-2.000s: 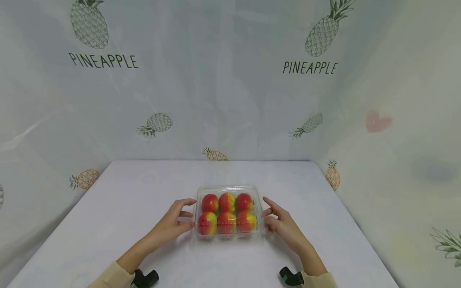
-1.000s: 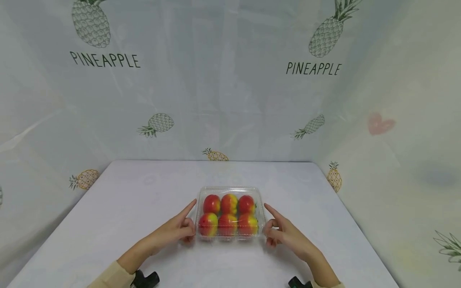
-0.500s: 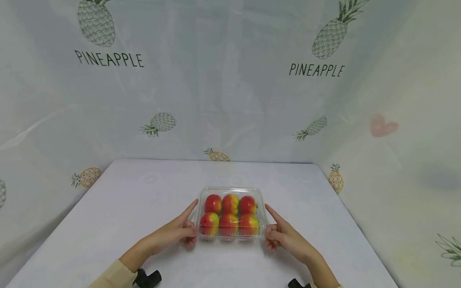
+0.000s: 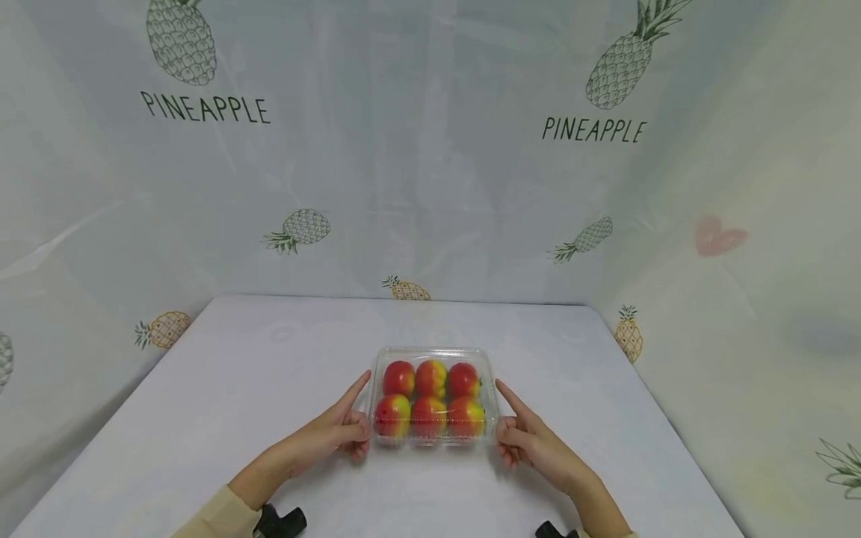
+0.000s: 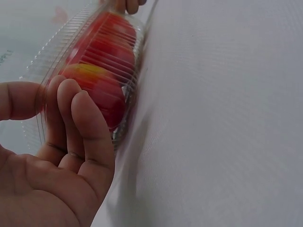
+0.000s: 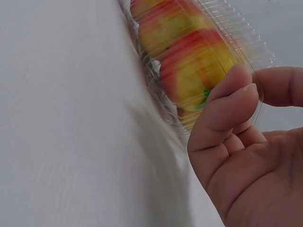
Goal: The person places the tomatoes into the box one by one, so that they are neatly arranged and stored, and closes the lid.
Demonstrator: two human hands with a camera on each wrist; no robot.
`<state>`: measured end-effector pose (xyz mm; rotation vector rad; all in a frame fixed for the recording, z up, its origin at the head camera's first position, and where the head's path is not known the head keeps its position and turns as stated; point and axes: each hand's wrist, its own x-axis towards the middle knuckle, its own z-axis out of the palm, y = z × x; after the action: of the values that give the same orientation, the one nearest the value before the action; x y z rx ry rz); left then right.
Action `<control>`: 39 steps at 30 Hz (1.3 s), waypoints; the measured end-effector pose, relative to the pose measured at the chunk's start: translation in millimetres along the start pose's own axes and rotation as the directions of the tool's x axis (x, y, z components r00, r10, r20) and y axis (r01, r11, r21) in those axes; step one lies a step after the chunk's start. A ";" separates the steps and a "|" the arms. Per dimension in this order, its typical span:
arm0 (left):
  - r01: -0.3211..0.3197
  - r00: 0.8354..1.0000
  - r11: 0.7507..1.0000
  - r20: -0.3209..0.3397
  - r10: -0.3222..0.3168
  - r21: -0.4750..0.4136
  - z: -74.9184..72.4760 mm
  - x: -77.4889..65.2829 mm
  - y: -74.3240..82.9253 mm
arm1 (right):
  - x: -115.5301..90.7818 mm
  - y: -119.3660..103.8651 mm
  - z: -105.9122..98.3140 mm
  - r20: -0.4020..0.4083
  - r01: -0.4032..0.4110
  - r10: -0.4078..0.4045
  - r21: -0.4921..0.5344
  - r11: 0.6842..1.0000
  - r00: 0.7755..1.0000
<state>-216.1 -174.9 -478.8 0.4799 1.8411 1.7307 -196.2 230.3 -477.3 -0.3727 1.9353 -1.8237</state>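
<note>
A clear plastic clamshell box [image 4: 433,351] with several red-and-yellow fruits [image 4: 429,417] in two rows is at the middle of the white table. My left hand [image 4: 332,432] pinches the lip on its left side between thumb and curled fingers, index finger stretched along the edge. On the opposite side, my right hand [image 4: 541,441] pinches the right lip in the same way, its index finger pointing forward. In the left wrist view, the thumb [image 5: 21,100] lies on one side of the thin lip and the curled fingers [image 5: 92,118] on the other. The lid covers the fruits.
The white tabletop [image 4: 282,344] spreads around the box and ends at a pale curtain [image 4: 430,164] printed with pineapples. Black wrist devices [image 4: 284,522] are strapped below both hands, near beige sleeves [image 4: 218,515].
Two seconds ago both hands were spread beside the box; since then, thumbs and fingers have closed on its side lips and the index fingers have straightened. Over the last half second, hardly anything moves.
</note>
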 end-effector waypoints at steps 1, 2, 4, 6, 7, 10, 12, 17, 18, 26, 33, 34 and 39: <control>-0.002 1.000 1.000 0.000 0.002 -0.001 0.1 0.2 -0.3 | 0.2 0.5 -0.2 -0.002 0.001 -0.001 -0.002 1.000 1.000; -0.004 1.000 1.000 0.001 0.004 -0.002 0.1 0.3 -0.6 | 0.4 0.7 -0.2 -0.001 0.001 -0.001 0.000 1.000 1.000; -0.005 1.000 1.000 0.002 0.005 -0.007 0.1 0.3 -1.1 | 0.9 1.2 -0.3 0.000 0.001 -0.001 0.003 1.000 1.000; -0.007 1.000 1.000 0.004 0.007 -0.011 0.2 0.0 -1.2 | 1.3 1.3 0.0 0.000 0.002 -0.002 0.006 1.000 1.000; -0.008 1.000 1.000 0.003 0.008 -0.012 0.4 -0.1 -1.1 | 1.6 1.4 0.2 0.000 0.002 -0.002 0.008 1.000 1.000; -0.015 1.000 1.000 -0.001 0.015 -0.017 0.6 -0.1 -1.0 | 2.8 0.9 0.9 0.000 0.004 -0.004 0.015 1.000 1.000; -0.019 1.000 1.000 -0.005 0.019 -0.021 0.9 0.4 -1.0 | 3.6 0.7 1.1 -0.001 0.007 -0.006 0.020 1.000 1.000; -0.026 1.000 0.999 -0.014 0.025 -0.037 0.9 3.4 -1.8 | 5.0 -0.6 1.2 0.006 0.015 -0.015 0.046 0.999 1.000; -0.027 1.000 0.999 -0.016 0.027 -0.040 0.9 4.1 -2.1 | 5.2 -0.7 1.2 0.007 0.016 -0.016 0.052 0.998 1.000; -0.024 0.999 0.998 -0.031 0.022 -0.060 0.6 6.6 -3.2 | 7.0 1.4 -0.5 0.025 0.030 -0.032 0.082 0.996 0.999; -0.027 0.999 0.997 -0.026 0.026 -0.067 0.1 6.5 -3.8 | 6.8 2.9 -2.2 0.033 0.047 -0.050 0.087 0.995 0.998; -0.020 0.999 0.997 -0.030 0.018 -0.070 0.1 6.8 -4.2 | 6.6 3.0 -2.1 0.030 0.047 -0.050 0.091 0.995 0.998; 0.040 0.998 0.992 -0.032 -0.045 -0.117 0.2 8.1 -4.9 | 6.4 3.5 -1.7 0.016 0.035 -0.037 0.107 0.994 0.999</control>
<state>-221.7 -170.3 -485.0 0.3634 1.7500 1.8159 -202.1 229.0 -481.6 -0.3891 1.8220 -1.9304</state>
